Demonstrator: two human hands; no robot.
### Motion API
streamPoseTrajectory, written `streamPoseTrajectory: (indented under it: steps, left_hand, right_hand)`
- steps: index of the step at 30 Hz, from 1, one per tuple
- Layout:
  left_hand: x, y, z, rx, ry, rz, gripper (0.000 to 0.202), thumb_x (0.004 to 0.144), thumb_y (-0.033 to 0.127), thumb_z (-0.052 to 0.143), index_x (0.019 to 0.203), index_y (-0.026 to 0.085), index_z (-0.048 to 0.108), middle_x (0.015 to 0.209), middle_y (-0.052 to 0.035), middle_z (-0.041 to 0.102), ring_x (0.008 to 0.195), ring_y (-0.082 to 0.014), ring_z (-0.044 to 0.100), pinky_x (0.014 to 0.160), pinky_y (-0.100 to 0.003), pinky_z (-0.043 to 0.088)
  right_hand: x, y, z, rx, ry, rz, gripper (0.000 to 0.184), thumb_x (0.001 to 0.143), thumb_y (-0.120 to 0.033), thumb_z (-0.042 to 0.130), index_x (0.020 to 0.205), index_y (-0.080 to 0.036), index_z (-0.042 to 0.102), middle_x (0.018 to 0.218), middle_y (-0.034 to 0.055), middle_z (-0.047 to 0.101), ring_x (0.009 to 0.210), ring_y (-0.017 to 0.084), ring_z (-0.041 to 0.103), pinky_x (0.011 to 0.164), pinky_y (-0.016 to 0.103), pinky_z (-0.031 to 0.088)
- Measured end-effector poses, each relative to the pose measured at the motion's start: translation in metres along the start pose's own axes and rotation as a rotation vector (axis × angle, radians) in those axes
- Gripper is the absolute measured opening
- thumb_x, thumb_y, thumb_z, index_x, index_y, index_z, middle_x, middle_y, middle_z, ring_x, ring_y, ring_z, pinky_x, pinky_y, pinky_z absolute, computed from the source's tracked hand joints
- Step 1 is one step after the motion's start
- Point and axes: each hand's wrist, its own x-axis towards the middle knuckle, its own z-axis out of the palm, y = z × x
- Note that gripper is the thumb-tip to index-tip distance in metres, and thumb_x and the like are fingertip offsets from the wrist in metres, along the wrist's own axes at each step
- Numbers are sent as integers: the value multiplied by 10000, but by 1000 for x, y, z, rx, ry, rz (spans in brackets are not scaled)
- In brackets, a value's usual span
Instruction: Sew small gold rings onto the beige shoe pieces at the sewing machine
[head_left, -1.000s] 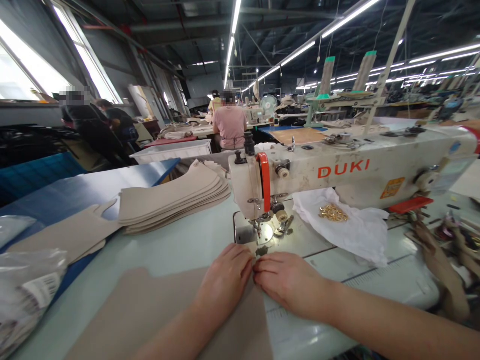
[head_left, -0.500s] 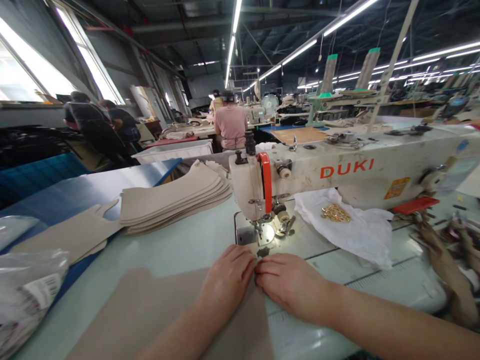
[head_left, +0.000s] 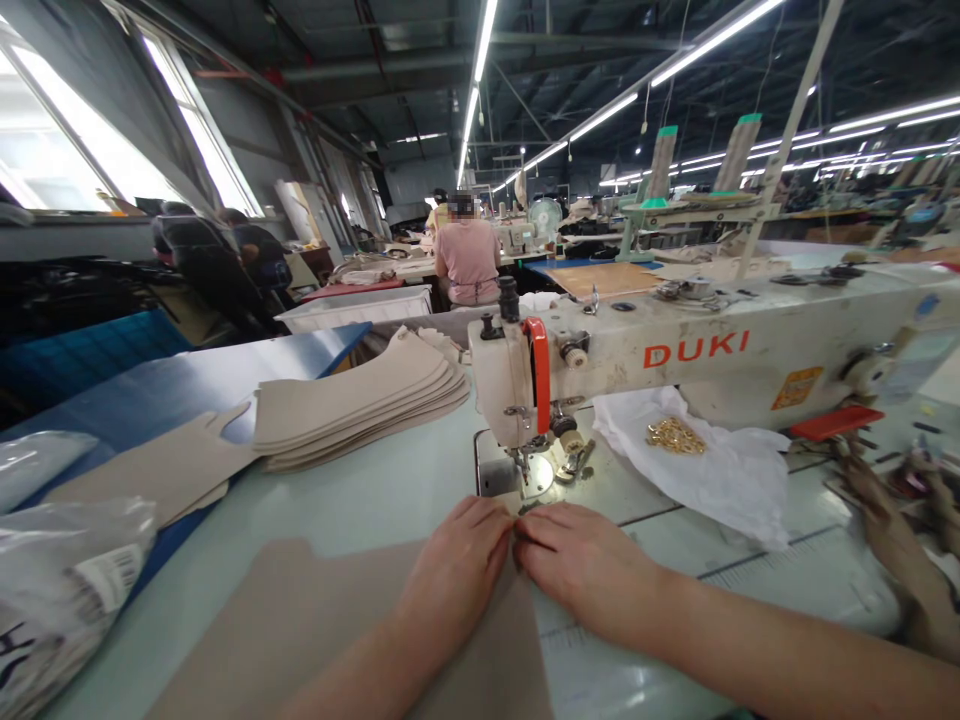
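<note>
so, little shifts between these moments: the left hand and right hand stay curled down, fingertips meeting as they grip the edge of a beige panel. the panel lies on the counter below and left of the hands, its edge just in front of the presser foot of the duki sewing machine. ahead and left of the hands sits a stack of cut panels; ahead and right, white tissue carries gold fittings. further left lies a plastic bag.
</note>
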Motion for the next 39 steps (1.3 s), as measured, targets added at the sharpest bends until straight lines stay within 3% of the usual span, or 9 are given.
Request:
streamPoseTrajectory:
  steps: [11,22,39]
  left_hand:
    - [-6,0,-3,-50,43,-13,140,888,105,491,898,173,613,905,-39,681,853,-189,616,772,-331,544]
    - [29,-16,17,-27,101,21,130,890,129,504,861,160,626,888,-55,691,849,-207,622,777,-353,547]
    - [35,-29,22,-42,186,69,187,927,197,459,878,169,637,875,-49,695,829,-185,636,759,-320,551]
  right_hand:
    - [4,0,-4,-78,-17,-51,70,882,-178,569,917,-137,613,936,68,628,893,212,557,826,354,475]
    - [10,40,-6,-96,-61,-37,93,886,-163,559,961,-128,601,963,71,632,919,206,557,853,338,448]
    - [15,48,-2,13,-62,36,102,903,-127,506,972,-132,581,1016,89,641,979,201,559,851,324,449]
